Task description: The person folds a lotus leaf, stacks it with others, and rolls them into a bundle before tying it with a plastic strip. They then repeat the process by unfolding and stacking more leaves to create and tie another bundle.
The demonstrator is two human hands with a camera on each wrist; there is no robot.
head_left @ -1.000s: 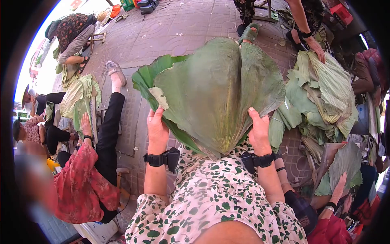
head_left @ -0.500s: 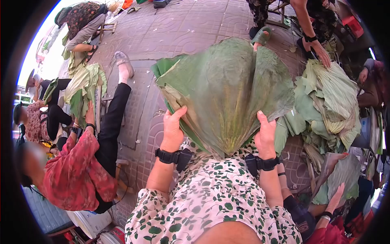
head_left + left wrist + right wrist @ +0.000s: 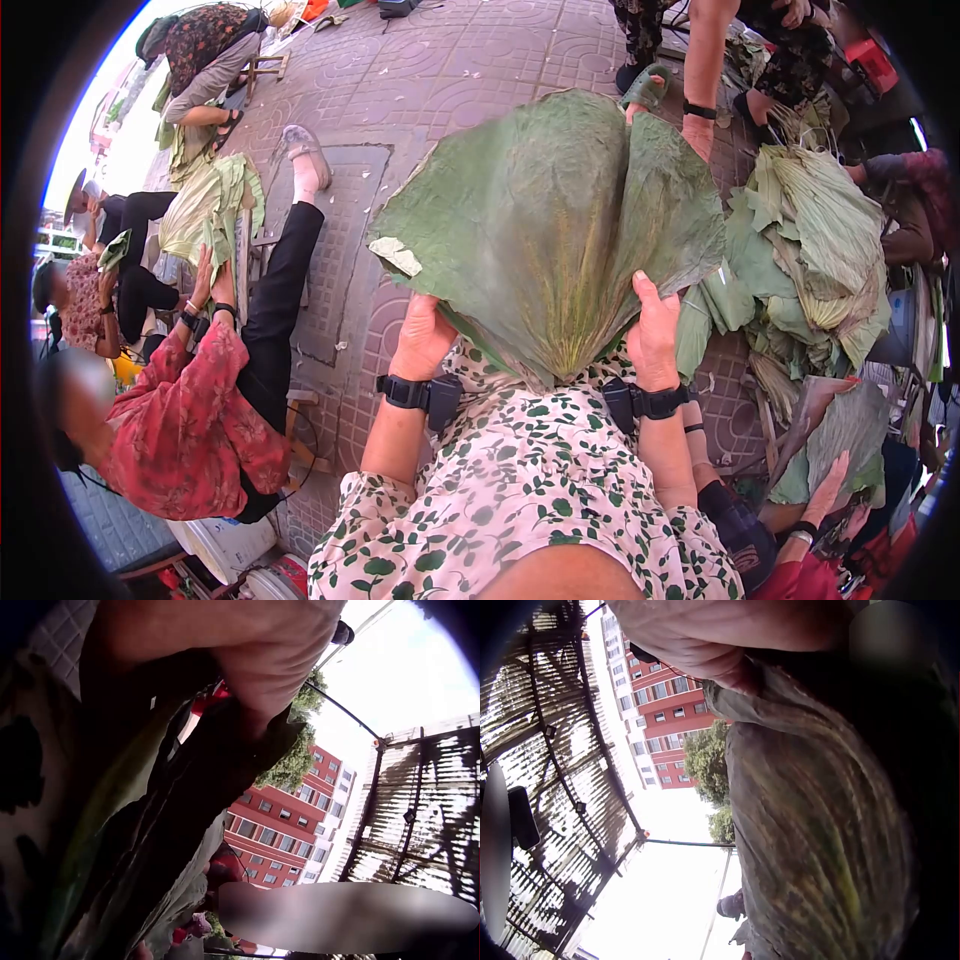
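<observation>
A stack of large, dull green dried lotus leaves (image 3: 520,220) is spread in front of my lap, its narrow ribbed end toward my body. A pale scrap (image 3: 396,256) shows near its left corner. My right hand (image 3: 655,325) pinches the near right edge, thumb on top and fingers hidden beneath. At the near left edge is my left hand (image 3: 424,335), its fingertips covered by the leaf. The left wrist view shows that hand's bent digits (image 3: 259,682) against the dark leaf edge. In the right wrist view, the ribbed leaf (image 3: 802,825) curves away below the hand.
At right lies a tied bundle of dried leaves (image 3: 815,240); a standing person's arm (image 3: 705,60) reaches down behind my leaves. A seated person in red (image 3: 200,430) handles leaves (image 3: 205,215) at left. Another leaf (image 3: 840,430) lies at lower right on the paved ground's side.
The stack's left side, curled inward half a second ago, now lies spread out. My left thumb has gone from on top to out of sight under the edge. The standing person's arm has shifted left.
</observation>
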